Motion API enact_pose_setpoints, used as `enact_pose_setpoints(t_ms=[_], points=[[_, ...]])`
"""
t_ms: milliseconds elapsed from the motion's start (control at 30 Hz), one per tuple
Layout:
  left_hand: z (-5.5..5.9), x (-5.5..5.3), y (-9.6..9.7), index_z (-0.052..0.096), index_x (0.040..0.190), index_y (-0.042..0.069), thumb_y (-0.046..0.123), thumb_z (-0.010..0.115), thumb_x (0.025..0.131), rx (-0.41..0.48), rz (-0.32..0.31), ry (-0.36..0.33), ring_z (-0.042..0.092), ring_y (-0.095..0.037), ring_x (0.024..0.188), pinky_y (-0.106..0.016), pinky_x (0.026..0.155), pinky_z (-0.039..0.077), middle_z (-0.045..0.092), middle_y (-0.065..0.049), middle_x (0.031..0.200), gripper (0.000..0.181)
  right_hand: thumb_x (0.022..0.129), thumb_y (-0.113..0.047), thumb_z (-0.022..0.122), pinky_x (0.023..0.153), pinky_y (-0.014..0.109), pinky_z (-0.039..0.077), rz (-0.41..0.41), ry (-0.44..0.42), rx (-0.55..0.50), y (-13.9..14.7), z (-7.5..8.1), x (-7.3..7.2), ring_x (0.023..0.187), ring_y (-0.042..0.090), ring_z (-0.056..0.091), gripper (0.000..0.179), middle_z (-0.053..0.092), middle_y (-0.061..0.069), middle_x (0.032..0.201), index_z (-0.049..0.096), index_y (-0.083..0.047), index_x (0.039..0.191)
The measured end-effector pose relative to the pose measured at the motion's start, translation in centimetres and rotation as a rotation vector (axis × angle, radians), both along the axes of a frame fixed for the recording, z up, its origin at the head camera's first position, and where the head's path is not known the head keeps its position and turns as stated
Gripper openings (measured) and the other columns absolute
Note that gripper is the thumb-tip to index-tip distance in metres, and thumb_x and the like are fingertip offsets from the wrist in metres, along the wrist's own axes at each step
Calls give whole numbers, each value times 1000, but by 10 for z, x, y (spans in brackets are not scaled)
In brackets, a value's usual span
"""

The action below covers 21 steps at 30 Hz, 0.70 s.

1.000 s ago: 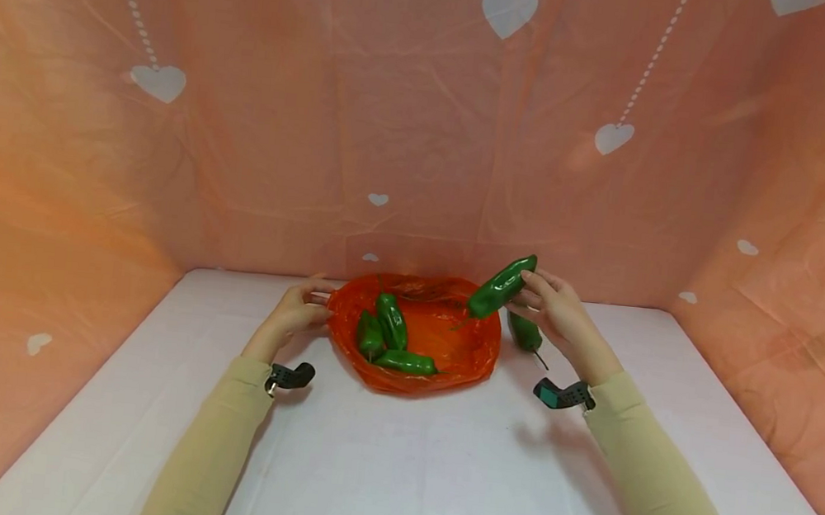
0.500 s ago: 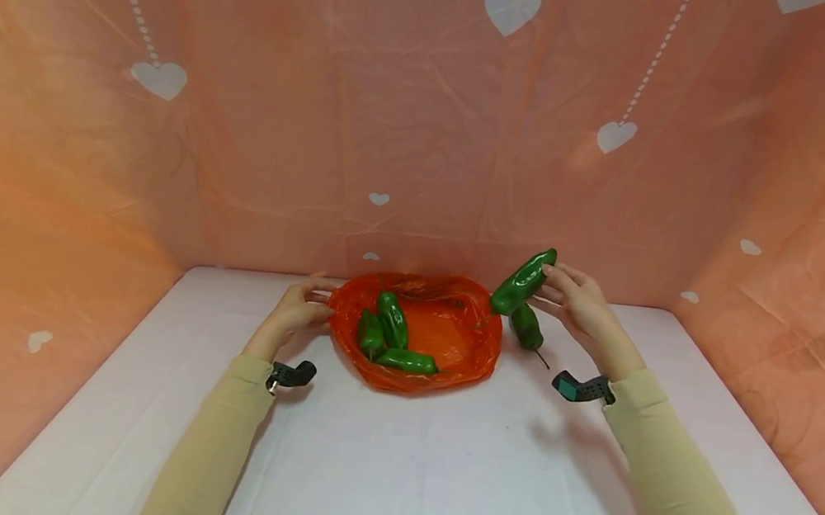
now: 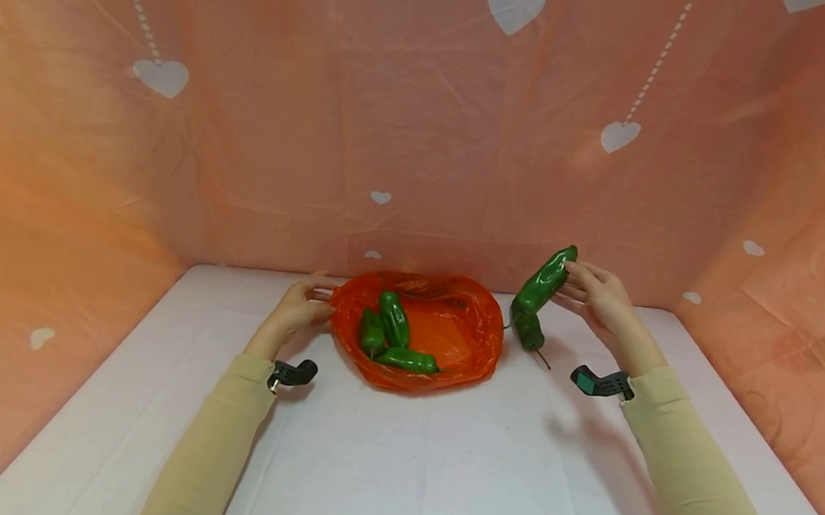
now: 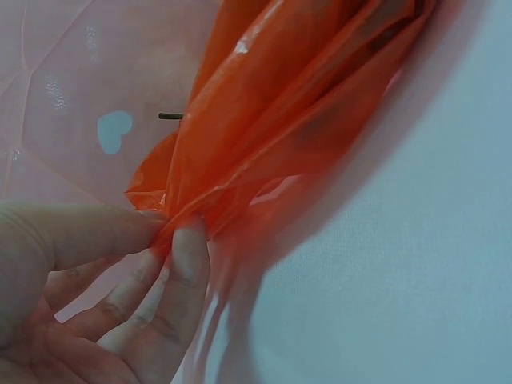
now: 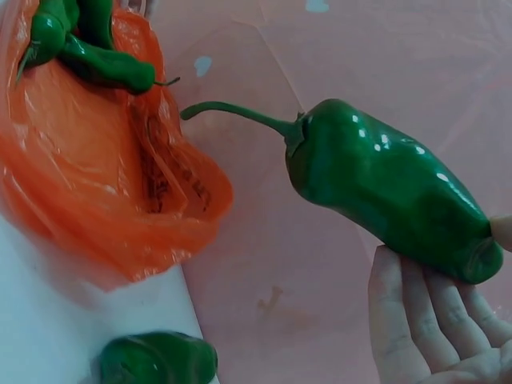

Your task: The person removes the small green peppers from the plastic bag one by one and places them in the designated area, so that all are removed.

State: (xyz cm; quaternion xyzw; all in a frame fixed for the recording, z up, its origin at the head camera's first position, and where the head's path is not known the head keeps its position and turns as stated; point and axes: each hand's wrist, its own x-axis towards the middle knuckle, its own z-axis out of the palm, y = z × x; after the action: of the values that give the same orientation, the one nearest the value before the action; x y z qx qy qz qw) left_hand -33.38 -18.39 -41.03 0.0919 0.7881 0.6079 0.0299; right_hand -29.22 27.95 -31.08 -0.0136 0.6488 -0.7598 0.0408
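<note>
An orange-red plastic bag (image 3: 449, 346) lies spread open like a bowl at the far middle of the table, with several green peppers (image 3: 408, 361) inside. My left hand (image 3: 297, 309) pinches its left edge; the left wrist view shows thumb and fingers on the gathered plastic (image 4: 240, 152). To the right of the bag, my right hand (image 3: 605, 309) holds another green pepper (image 3: 546, 280) up by its tip, stem pointing down and left. In the right wrist view this pepper (image 5: 384, 184) sits between thumb and fingertips. Below it, one more green pepper (image 3: 527, 332) lies on the table, partly overlapped.
The white-covered table (image 3: 421, 474) reaches back to an orange cloth wall (image 3: 425, 126) with white hearts. Similar cloth hangs at both sides. A dark wrist device (image 3: 602, 383) is on the right wrist and another wrist device (image 3: 294, 373) on the left.
My right hand has moved right and slightly up with its pepper, from over the bag's right side to outside its rim. The left hand keeps its place at the bag's edge.
</note>
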Motion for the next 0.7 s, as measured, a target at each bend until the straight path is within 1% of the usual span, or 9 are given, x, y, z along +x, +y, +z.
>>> enact_pose_setpoints(t_ms=[200, 233, 267, 367, 433, 467, 533, 633, 700], points=[[-1, 0, -1, 49, 130, -10, -9, 59, 85, 11, -1, 1, 49, -41, 116, -31, 79, 55, 11, -12, 158, 46, 95, -30, 57, 90, 33, 50, -13, -1, 32, 12, 2, 0, 91, 10, 64, 81, 46, 11, 119, 9, 2, 151], [3, 3, 0, 49, 130, -11, -10, 58, 84, 14, -5, 0, 49, -42, 116, -32, 81, 55, 11, -13, 158, 46, 95, -30, 58, 91, 33, 49, -13, -4, 30, 14, 1, -1, 91, 10, 64, 81, 46, 12, 120, 8, 2, 151], [3, 2, 0, 49, 129, -12, -10, 58, 84, 17, -6, 2, 48, -43, 117, -33, 81, 55, 11, -14, 158, 46, 95, -30, 57, 90, 32, 49, -14, -8, 34, 16, 2, -1, 90, 10, 64, 81, 47, 11, 119, 8, 2, 151], [2, 2, 0, 49, 128, -13, -11, 58, 84, 11, -11, 28, 46, -43, 118, -28, 80, 54, 12, -16, 157, 45, 95, -30, 58, 87, 31, 52, -18, -19, 38, 22, 1, -2, 89, 9, 64, 81, 54, 6, 112, 9, 3, 151], [2, 0, 1, 50, 127, -14, -12, 58, 83, 8, -14, 43, 46, -43, 119, -26, 79, 54, 13, -18, 156, 44, 95, -29, 59, 84, 30, 53, -23, -15, 45, 27, -1, -3, 87, 10, 65, 81, 59, 1, 103, 11, 5, 150], [-2, -3, 0, 51, 126, -14, -12, 58, 83, 10, -12, 53, 46, -43, 118, -23, 77, 53, 14, -18, 156, 44, 94, -29, 59, 82, 29, 54, -28, -9, 62, 29, -2, -3, 86, 9, 65, 80, 61, -2, 98, 13, 6, 149], [-2, -3, 0, 52, 125, -14, -12, 58, 83, 16, -11, 65, 47, -42, 118, -21, 75, 53, 16, -18, 155, 43, 94, -30, 60, 79, 28, 55, -36, 6, 94, 33, -6, -4, 86, 10, 64, 78, 63, -3, 94, 18, 7, 148], [-1, -3, 0, 52, 125, -14, -12, 58, 82, 22, -7, 62, 47, -42, 118, -22, 75, 53, 16, -18, 155, 44, 94, -31, 60, 77, 27, 56, -41, 18, 155, 38, -12, -7, 86, 11, 64, 74, 63, -1, 95, 25, 10, 144], [-1, -2, 0, 52, 126, -12, -11, 58, 83, 25, 0, 44, 47, -41, 118, -25, 76, 54, 16, -17, 155, 44, 95, -34, 58, 77, 26, 55, -34, 12, 231, 42, -16, -9, 88, 11, 64, 72, 60, 0, 99, 27, 9, 144]])
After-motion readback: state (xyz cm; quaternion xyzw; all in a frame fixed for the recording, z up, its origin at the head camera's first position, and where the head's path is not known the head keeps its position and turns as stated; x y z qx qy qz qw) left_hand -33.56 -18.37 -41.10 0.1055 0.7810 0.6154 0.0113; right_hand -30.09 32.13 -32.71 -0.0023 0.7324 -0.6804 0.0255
